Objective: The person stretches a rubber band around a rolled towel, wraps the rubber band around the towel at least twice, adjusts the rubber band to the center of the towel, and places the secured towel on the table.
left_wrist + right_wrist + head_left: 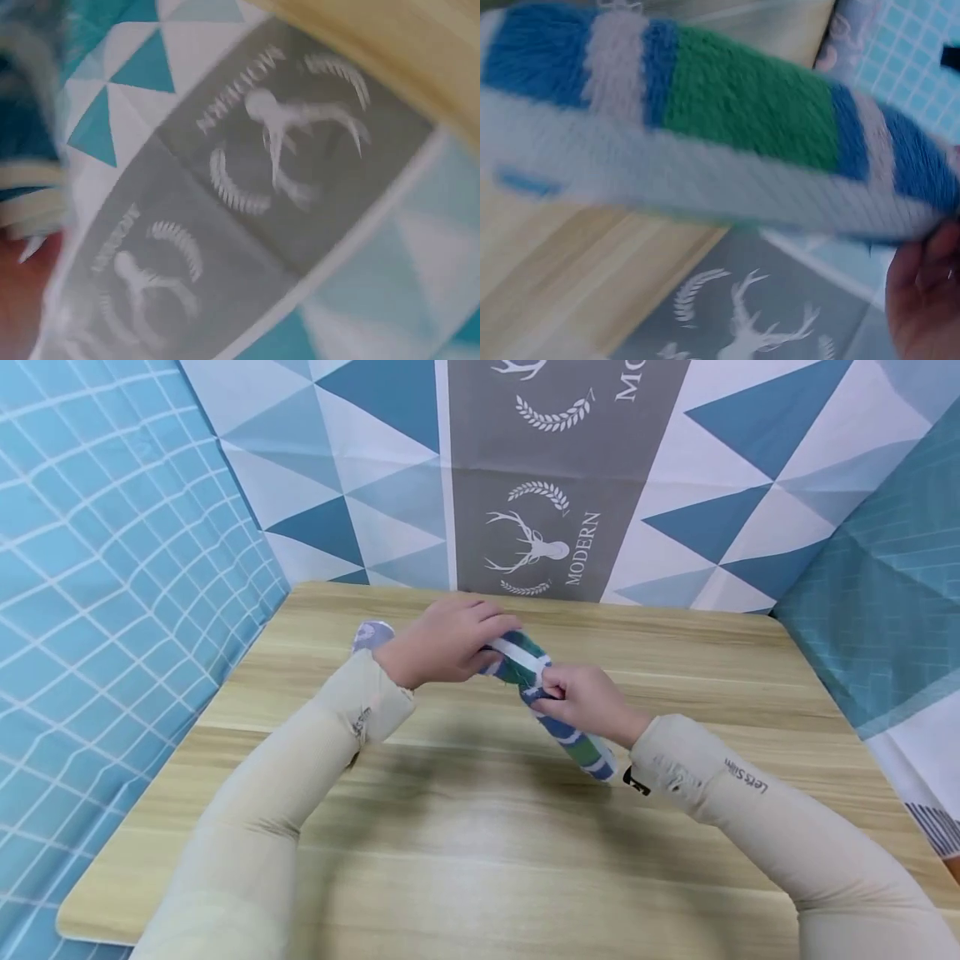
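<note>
A striped terry towel [581, 747] in blue, green and white is bunched into a narrow strip, held above the wooden table. My left hand [453, 639] grips its upper left part, with the fingers over the top and the thumb below. Lower down, to the right, my right hand [588, 697] grips the strip in a fist, and the rest slants down past it. The right wrist view shows the towel [750, 105] up close, with a white woven edge along the pile. Behind my left wrist lies a lavender patterned thing [372, 633], partly hidden; its kind cannot be told.
The light wooden table [480, 877] meets a wall cloth [547, 468] with triangles, deer heads and lettering at its back edge. Blue gridded cloth [97, 568] hangs on the left, teal cloth [892, 585] on the right.
</note>
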Demonstrator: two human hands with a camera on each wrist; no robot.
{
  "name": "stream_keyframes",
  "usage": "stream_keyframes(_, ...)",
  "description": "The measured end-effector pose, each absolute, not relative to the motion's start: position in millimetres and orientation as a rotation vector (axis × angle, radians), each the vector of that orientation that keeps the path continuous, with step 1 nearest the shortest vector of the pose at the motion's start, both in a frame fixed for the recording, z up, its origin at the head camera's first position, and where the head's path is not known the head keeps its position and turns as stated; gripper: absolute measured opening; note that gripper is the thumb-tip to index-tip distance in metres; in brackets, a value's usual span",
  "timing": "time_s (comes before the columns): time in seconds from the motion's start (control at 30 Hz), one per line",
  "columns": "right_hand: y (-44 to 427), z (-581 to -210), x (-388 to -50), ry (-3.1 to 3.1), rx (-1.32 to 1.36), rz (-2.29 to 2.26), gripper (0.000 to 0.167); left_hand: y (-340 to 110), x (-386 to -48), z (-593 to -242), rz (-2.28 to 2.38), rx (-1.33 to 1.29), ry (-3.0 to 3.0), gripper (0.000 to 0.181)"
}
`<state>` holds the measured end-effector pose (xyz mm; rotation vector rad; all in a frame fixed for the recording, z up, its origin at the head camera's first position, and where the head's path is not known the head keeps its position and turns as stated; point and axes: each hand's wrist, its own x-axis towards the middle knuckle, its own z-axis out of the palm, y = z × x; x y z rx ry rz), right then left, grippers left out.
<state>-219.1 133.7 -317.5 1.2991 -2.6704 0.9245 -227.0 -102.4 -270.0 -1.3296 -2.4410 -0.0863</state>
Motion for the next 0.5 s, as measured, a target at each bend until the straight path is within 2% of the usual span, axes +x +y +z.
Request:
stream_keyframes(0.07,137.4,-315.0,-224.3,-2.713,1.296,1.202,0.046,-106.6,-223.5,-273.5,0.061,-1.353,-2.212,0.054)
stream_keyframes(0.13,141.9,-313.2,-228.4,-2.737,1.301,1.417,0.045,-107.7,-222.1,-276.5,0.192,-1.394,-2.017,0.059)
stream_keyframes(0.2,145.1,-312.4,-231.0,-2.762,1.303,1.544,0.044,-105.8,-223.1,-279.5,0.270,-1.435,-1.882,0.053)
stream_keyframes(0.33,145.3,-312.9,-231.8,-2.797,1.323,1.571,0.041,-99.2,-226.6,-283.8,0.333,-1.444,-1.763,0.029)
stream_keyframes(0.4,142.0,-313.3,-229.1,-2.794,1.346,1.385,0.039,-96.7,-226.3,-285.8,0.336,-1.453,-1.790,0.023)
stream_keyframes(0.5,134.3,-312.0,-216.6,-2.687,1.290,0.848,0.039,-90.3,-222.5,-286.4,0.323,-1.447,-1.915,0.014)
